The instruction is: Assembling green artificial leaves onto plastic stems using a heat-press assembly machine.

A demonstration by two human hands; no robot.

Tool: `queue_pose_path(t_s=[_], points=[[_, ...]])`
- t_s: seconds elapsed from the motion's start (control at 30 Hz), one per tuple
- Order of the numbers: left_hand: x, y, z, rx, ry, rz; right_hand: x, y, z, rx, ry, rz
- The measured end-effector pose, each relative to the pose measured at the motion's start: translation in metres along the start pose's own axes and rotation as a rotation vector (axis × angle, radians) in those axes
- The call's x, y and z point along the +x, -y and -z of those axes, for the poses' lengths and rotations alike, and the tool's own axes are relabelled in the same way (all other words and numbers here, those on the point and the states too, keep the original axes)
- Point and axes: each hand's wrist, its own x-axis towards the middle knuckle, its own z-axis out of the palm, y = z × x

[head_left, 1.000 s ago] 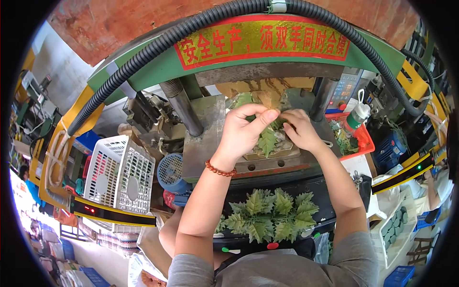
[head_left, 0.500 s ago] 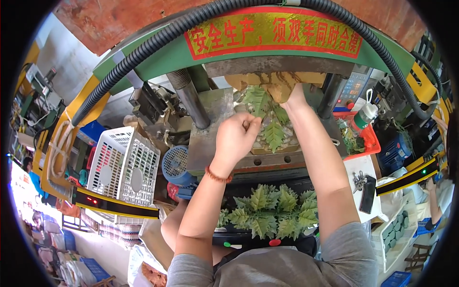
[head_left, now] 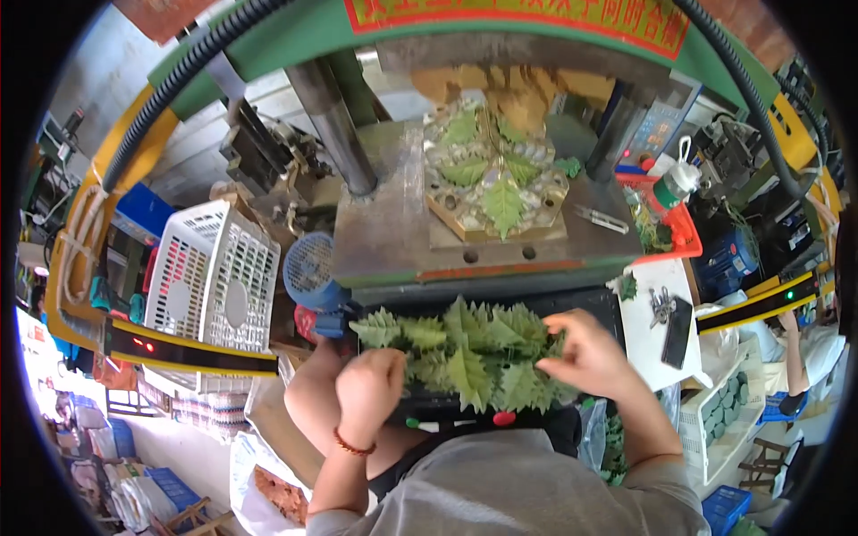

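Below, at the person's lap, a heap of green serrated leaves point(head_left: 474, 353) lies on a dark tray point(head_left: 601, 308) just in front of the press bed; the heap's long axis runs left to right across the view, while single leaves point in mixed directions, many with tips toward the machine. Left hand point(head_left: 369, 386): curled in a loose fist at the heap's near left edge, fingers pinching into the leaves. Right hand point(head_left: 585, 353): fingers bent, gripping leaves at the heap's right end. The leaves are flat, matte, pale to mid green, with toothed edges and a raised midrib. On the press, a hexagonal mould point(head_left: 496, 183) carries more such leaves arranged like spokes, tips outward, the nearest one pointing toward the person. Above, a long red sign with yellow characters point(head_left: 518, 20) spans the green machine frame point(head_left: 295, 31). Left of the press stands a white perforated basket point(head_left: 210, 281); right of it, a red tray point(head_left: 675, 228) holds a white-capped bottle point(head_left: 672, 183).
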Motion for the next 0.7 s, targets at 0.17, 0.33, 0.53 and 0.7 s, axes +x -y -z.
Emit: queue_pose_path(t_s=[0.17, 0.33, 0.53, 0.7], points=[[-0.055, 0.038, -0.015, 0.369, 0.254, 0.052, -0.092, -0.063, 0.023, -0.159, 0.329, -0.513], [-0.091, 0.066, -0.059, 0.417, 0.313, 0.084, -0.155, -0.131, -0.02, -0.464, 0.348, -0.601], [-0.094, 0.063, -0.068, 0.435, 0.308, 0.122, -0.167, -0.141, -0.024, -0.361, 0.206, -0.628], [-0.092, 0.06, -0.072, 0.478, 0.335, 0.119, -0.16, -0.14, -0.017, -0.326, 0.237, -0.657]])
